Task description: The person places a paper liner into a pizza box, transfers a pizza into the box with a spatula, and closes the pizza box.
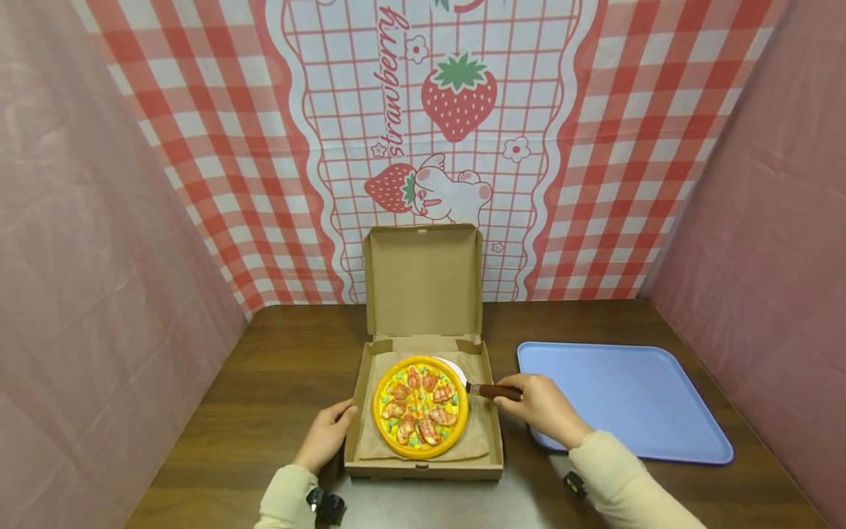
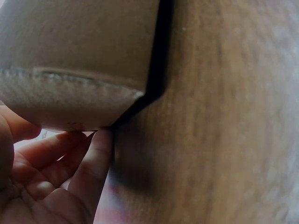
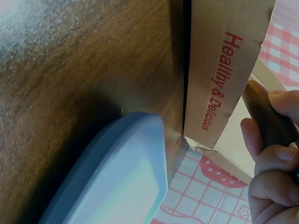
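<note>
A round toy pizza (image 1: 420,408) with a yellow crust lies on brown paper in an open cardboard pizza box (image 1: 423,470). My right hand (image 1: 538,405) grips the brown handle of a pizza server (image 1: 499,391), also seen in the right wrist view as a dark handle (image 3: 266,112). The server's pale blade reaches over the box's right wall to the pizza's upper right edge; part of it is hidden by the pizza. On the other side, my left hand (image 1: 327,433) touches the box's left outer wall, its fingertips (image 2: 100,140) against the cardboard low down near the table.
A blue tray (image 1: 628,400) lies to the right of the box, partly behind my right hand. The box lid (image 1: 424,283) stands raised at the back, before a checked strawberry cloth (image 1: 615,147). Pink curtains (image 1: 760,220) flank the brown wooden table (image 1: 284,367).
</note>
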`<state>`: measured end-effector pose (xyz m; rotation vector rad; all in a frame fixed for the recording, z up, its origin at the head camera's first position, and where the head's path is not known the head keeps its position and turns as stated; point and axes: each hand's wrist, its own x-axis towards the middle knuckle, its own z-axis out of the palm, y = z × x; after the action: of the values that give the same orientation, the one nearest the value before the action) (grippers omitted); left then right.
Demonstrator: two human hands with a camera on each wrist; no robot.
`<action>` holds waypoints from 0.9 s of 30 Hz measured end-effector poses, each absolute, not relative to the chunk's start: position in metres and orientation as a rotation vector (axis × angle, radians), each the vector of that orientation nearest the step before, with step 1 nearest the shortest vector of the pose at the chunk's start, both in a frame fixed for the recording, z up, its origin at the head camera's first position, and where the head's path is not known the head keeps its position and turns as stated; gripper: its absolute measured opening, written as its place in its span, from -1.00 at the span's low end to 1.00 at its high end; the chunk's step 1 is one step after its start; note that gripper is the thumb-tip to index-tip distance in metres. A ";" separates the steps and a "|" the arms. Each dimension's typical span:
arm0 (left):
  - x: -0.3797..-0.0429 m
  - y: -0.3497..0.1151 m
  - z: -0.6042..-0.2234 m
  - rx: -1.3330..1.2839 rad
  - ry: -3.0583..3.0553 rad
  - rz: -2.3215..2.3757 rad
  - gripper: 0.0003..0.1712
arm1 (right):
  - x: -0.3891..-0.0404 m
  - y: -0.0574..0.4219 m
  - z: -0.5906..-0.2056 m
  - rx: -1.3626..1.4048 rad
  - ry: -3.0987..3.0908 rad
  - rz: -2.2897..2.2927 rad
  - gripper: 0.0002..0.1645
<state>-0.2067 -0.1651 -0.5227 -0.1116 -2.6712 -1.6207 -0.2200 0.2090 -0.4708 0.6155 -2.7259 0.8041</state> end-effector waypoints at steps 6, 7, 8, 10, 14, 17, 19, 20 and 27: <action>-0.207 -0.166 -0.523 -0.114 -2.675 -1.604 -0.56 | -0.222 0.209 -0.471 0.614 -2.711 0.789 -0.86; -0.207 -0.166 -0.523 -0.117 -2.674 -1.600 -0.56 | -0.222 0.209 -0.470 0.611 -2.709 0.789 -0.86; -0.207 -0.166 -0.523 -0.119 -2.673 -1.599 -0.56 | -0.222 0.209 -0.470 0.606 -2.706 0.787 -0.86; -0.207 -0.166 -0.523 -0.123 -2.670 -1.598 -0.56 | -0.222 0.208 -0.470 0.594 -2.702 0.786 -0.85; -0.208 -0.166 -0.523 -0.127 -2.662 -1.611 -0.57 | -0.223 0.208 -0.470 0.567 -2.709 0.774 -0.85; -0.208 -0.167 -0.524 -0.126 -2.658 -1.621 -0.57 | -0.224 0.209 -0.471 0.562 -2.714 0.773 -0.84; -0.208 -0.167 -0.524 -0.124 -2.659 -1.625 -0.56 | -0.224 0.209 -0.471 0.564 -2.716 0.773 -0.84; -0.208 -0.167 -0.524 -0.119 -2.659 -1.629 -0.56 | -0.225 0.209 -0.471 0.565 -2.716 0.774 -0.84; -0.208 -0.167 -0.524 -0.111 -2.664 -1.629 -0.55 | -0.225 0.209 -0.469 0.550 -2.712 0.756 -0.82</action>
<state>-0.2076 -0.1668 -0.5240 -0.1108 -2.6640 -1.6294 -0.2253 0.2089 -0.4695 0.5501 -2.7119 0.7563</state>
